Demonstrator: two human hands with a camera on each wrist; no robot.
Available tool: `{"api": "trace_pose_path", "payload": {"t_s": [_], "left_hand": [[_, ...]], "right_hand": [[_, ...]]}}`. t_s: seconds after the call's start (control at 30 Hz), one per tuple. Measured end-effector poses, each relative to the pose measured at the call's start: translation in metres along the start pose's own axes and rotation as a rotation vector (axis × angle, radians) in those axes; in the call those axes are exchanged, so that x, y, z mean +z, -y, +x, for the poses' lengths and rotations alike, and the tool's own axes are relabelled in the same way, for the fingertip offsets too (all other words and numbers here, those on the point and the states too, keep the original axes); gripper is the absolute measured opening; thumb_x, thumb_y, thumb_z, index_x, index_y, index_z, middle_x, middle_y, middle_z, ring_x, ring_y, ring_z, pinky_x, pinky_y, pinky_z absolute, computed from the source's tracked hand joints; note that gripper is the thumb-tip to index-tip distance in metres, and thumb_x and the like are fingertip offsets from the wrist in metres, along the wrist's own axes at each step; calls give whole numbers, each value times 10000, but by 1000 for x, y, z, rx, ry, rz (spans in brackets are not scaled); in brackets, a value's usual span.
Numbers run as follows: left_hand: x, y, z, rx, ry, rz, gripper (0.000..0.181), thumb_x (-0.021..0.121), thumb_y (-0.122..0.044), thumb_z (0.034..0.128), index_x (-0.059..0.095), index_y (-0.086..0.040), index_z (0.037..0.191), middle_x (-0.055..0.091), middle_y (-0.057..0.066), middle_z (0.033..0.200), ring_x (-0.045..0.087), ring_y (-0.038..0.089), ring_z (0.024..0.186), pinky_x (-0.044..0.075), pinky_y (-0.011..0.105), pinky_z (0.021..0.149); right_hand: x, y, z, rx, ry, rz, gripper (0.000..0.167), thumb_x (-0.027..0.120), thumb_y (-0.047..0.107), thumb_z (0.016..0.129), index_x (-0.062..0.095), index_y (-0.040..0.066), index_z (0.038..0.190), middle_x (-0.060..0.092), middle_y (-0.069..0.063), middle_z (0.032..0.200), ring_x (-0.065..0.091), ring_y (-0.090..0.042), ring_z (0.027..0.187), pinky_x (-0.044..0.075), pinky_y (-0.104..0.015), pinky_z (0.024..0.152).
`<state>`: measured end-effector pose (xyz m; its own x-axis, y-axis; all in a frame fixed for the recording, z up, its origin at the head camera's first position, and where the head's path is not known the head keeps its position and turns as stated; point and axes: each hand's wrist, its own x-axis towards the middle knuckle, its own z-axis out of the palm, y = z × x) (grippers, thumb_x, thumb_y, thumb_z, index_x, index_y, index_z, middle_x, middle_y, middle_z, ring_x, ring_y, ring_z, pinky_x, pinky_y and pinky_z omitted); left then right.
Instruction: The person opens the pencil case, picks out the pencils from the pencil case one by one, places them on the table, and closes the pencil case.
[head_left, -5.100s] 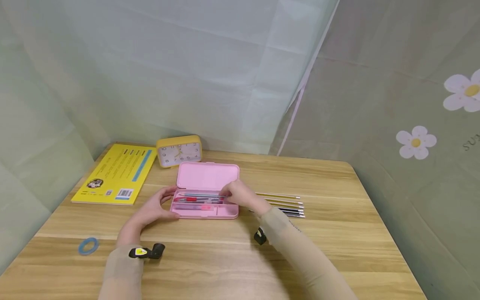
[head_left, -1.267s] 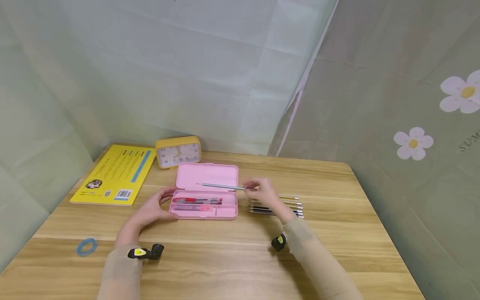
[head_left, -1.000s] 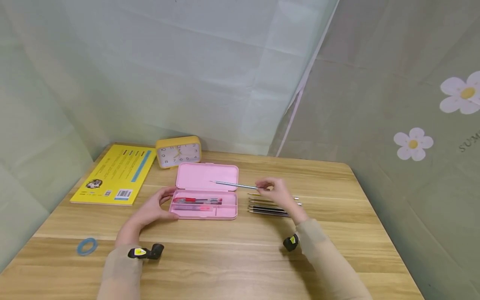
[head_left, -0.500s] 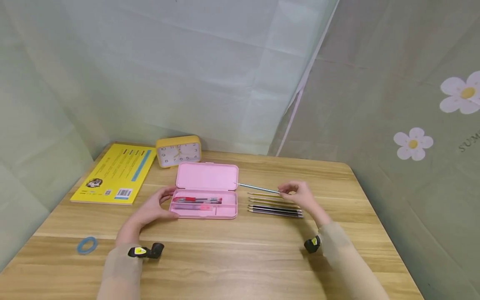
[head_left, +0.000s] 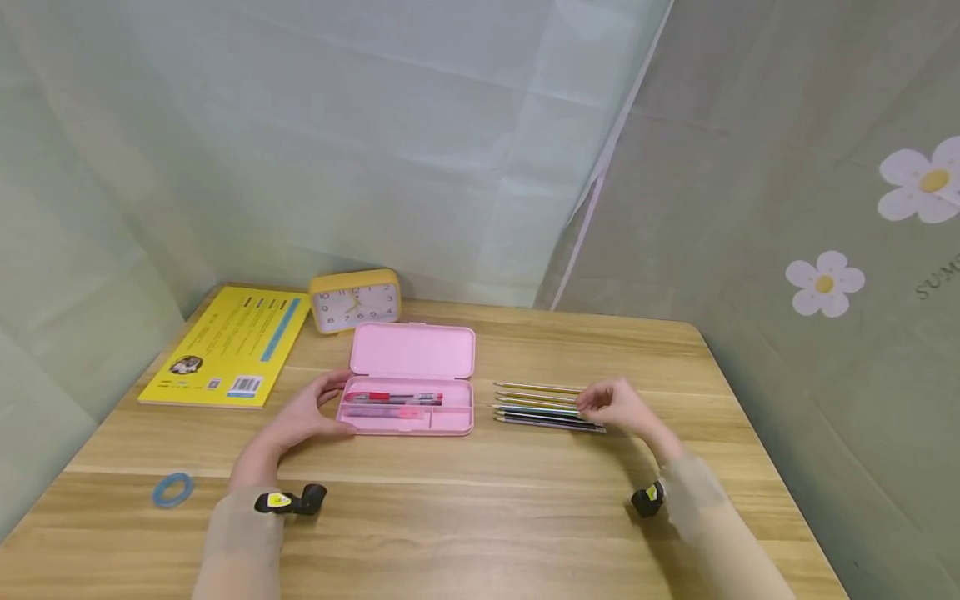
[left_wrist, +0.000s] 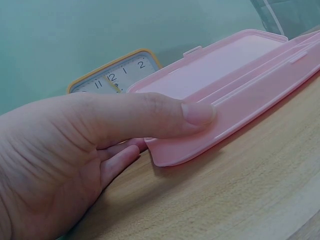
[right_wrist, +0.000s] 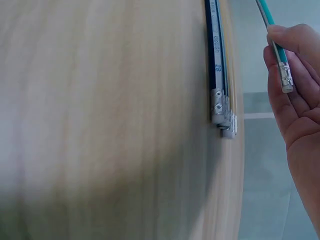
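Note:
My left hand (head_left: pixel 300 419) holds the left end of an opened pink pencil case (head_left: pixel 412 351). In the left wrist view its thumb (left_wrist: pixel 197 113) presses the front wall; some fingertips are hidden behind the case. Pens (head_left: pixel 393 399), one with red on it, lie in the long back compartment, and a pink-tinted pen (head_left: pixel 386 412) lies in front. My right hand (head_left: pixel 618 406) pinches a teal pencil (right_wrist: pixel 266 11) near its eraser end, between thumb and fingers. It is just over a row of pencils (head_left: pixel 536 387), right of the case; the right wrist view shows it apart from them.
A yellow alarm clock (head_left: pixel 356 302) stands behind the case. To its left lies a yellow book (head_left: pixel 225 346). A blue ring (head_left: pixel 172 490) is on the wooden table (head_left: pixel 450 525) at front left. Curtains hang behind and beside the table.
My right hand has taken the teal pencil out of the case's back compartment, carried it right and lowered it over the pencil row. My left hand stays at the case.

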<state>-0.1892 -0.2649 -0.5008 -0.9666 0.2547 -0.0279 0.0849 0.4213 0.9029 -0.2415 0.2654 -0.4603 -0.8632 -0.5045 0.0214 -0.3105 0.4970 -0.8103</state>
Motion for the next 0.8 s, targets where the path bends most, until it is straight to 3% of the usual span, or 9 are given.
{"api": "trace_pose_path", "payload": {"t_s": [0.23, 0.67, 0.8], "left_hand": [[0, -1, 0, 3, 0, -4, 980, 869, -177, 718, 287, 23, 1481, 330, 236, 1527, 319, 450, 1401, 274, 557, 1160], [-1, -2, 0, 4, 0, -13, 974, 868, -161, 717, 288, 37, 1474, 333, 247, 1519, 316, 454, 1401, 271, 558, 1161], [-1, -3, 0, -6, 5, -17, 976, 866, -168, 720, 283, 30, 1478, 326, 245, 1524, 305, 457, 1406, 266, 576, 1168]], "right_hand": [[0, -4, -6, 8, 49, 7, 163, 690, -71, 784, 701, -105, 943, 722, -207, 867, 643, -19, 695, 560, -171, 618], [0, -6, -12, 14, 92, 12, 175, 754, -25, 779, 700, -103, 926, 718, -199, 860, 618, 6, 720, 569, -173, 668], [0, 4, -14, 2, 104, -23, 156, 728, -65, 783, 687, -130, 918, 710, -208, 853, 610, 9, 712, 565, -173, 648]]}}
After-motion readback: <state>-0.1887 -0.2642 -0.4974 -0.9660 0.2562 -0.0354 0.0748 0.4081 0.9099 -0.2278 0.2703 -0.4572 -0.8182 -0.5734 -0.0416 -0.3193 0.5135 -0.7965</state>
